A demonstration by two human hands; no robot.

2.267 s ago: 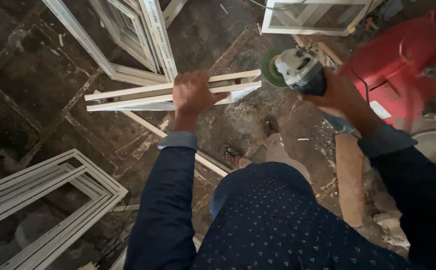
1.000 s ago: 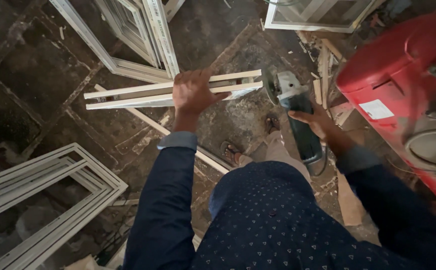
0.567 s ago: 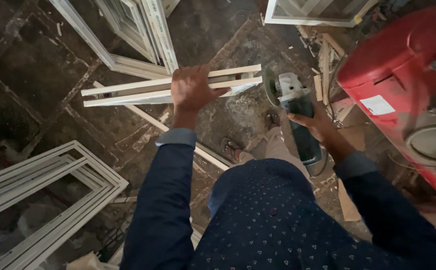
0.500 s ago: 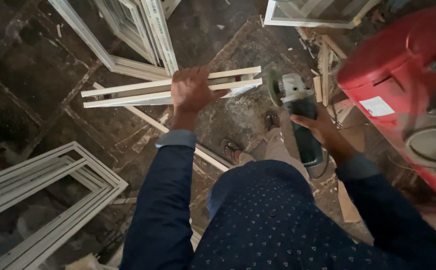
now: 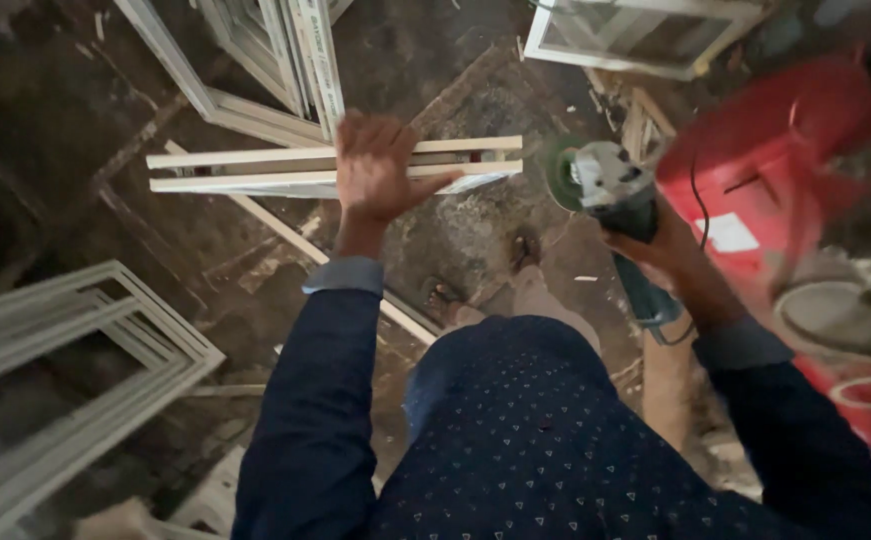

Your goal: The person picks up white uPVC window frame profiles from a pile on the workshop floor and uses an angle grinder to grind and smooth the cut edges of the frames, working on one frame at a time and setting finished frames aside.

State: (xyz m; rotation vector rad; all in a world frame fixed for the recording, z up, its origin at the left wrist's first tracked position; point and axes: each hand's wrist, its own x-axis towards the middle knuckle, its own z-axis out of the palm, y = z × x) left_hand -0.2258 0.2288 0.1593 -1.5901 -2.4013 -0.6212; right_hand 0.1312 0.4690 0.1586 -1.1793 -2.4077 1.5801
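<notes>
My left hand (image 5: 375, 170) grips the middle of a short white window-frame profile (image 5: 245, 170), holding it level above the floor. My right hand (image 5: 660, 245) is closed around the dark body of an angle grinder (image 5: 605, 185). The grinder's green disc (image 5: 558, 170) sits just right of the profile's cut end (image 5: 500, 165), a small gap between them. A black cable (image 5: 693, 180) runs from the grinder toward the right.
White window frames lie at the upper left (image 5: 285, 60), top right (image 5: 645, 35) and lower left (image 5: 65, 370). A long white strip (image 5: 285, 240) lies diagonally on the dirty floor. A red machine (image 5: 785, 160) stands at right. My feet (image 5: 525, 250) are below the profile.
My right hand has brought the grinder up and left, from pointing down beside the red machine to close to the profile's right end. My left hand keeps its hold on the profile.
</notes>
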